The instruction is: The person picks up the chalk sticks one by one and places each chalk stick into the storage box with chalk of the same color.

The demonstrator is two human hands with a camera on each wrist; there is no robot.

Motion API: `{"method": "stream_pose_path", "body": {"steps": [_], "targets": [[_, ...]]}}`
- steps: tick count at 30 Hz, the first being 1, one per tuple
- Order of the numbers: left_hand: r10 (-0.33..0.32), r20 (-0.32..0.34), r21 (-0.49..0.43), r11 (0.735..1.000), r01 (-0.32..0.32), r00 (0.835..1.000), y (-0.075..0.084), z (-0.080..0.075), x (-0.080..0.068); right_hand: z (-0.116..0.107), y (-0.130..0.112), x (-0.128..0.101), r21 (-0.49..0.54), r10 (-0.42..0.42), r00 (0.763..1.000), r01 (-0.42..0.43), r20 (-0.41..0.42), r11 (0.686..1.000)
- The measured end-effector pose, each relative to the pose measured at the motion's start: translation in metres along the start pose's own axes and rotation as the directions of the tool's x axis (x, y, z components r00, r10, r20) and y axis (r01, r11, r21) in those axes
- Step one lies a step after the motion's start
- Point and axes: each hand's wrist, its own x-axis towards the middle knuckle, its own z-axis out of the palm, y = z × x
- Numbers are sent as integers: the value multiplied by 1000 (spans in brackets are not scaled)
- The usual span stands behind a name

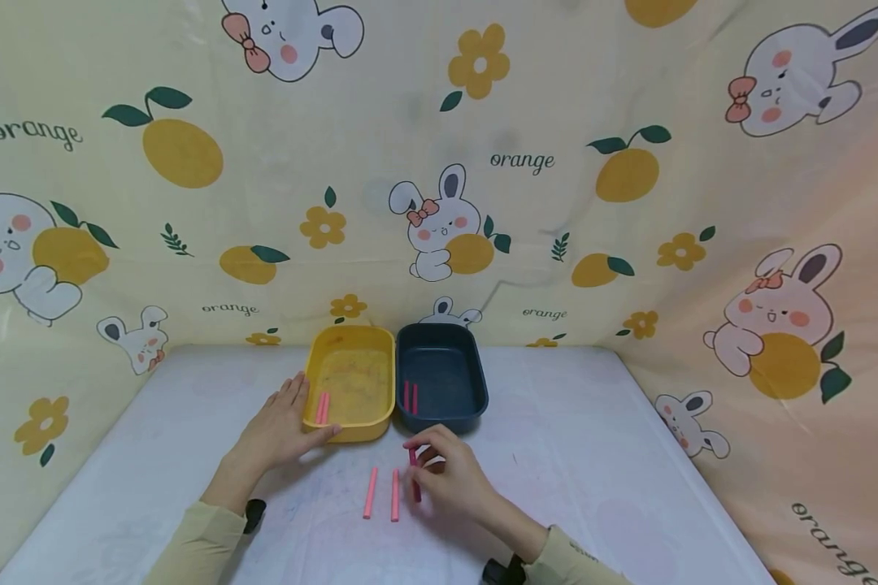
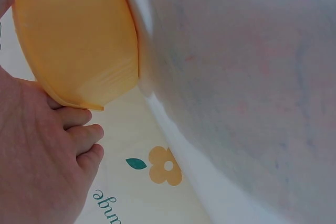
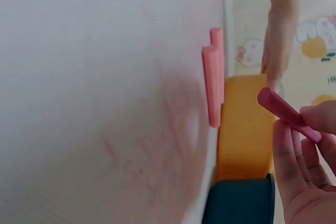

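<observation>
My right hand [image 1: 449,475] pinches a dark pink chalk-like stick [image 3: 286,111] between thumb and fingers, above the table in front of the blue tray [image 1: 477,357]. My left hand [image 1: 281,426] rests against the near left corner of the yellow tray [image 1: 358,435], its thumb at the front rim and its fingers along the left side. Two light pink sticks, a left one [image 1: 369,493] and a right one [image 1: 395,496], lie side by side on the table left of my right hand. Inside the yellow tray are light pink sticks [image 1: 323,408]; the blue tray has two dark pink ones [image 1: 410,398].
The two trays stand side by side near the back of the white table [image 1: 578,487]. Behind them rises a cloth backdrop [image 1: 380,122] printed with rabbits and oranges. Faint pink and blue smudges mark the tabletop. A black wrist device [image 1: 254,515] shows at my left sleeve.
</observation>
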Motion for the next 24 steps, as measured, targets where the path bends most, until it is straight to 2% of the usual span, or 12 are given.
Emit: {"method": "stream_pose_path", "body": {"steps": [8,12,20,24], "targets": [[-3,2,-5,1000,3,1000,0,0,0,-9,-5,5,73,-2,994,10,-107,997],[-11,13,-4,1000,11,1000,1,-1,0,-15,-5,9,65,-13,986,24,-164,998],[-8,16,1,1000,8,1000,2,-2,0,-25,-2,21,13,36,964,-34,-264,999],[-10,16,5,1000,10,1000,3,-2,0,-29,2,27,22,24,953,-18,-302,1000]]}}
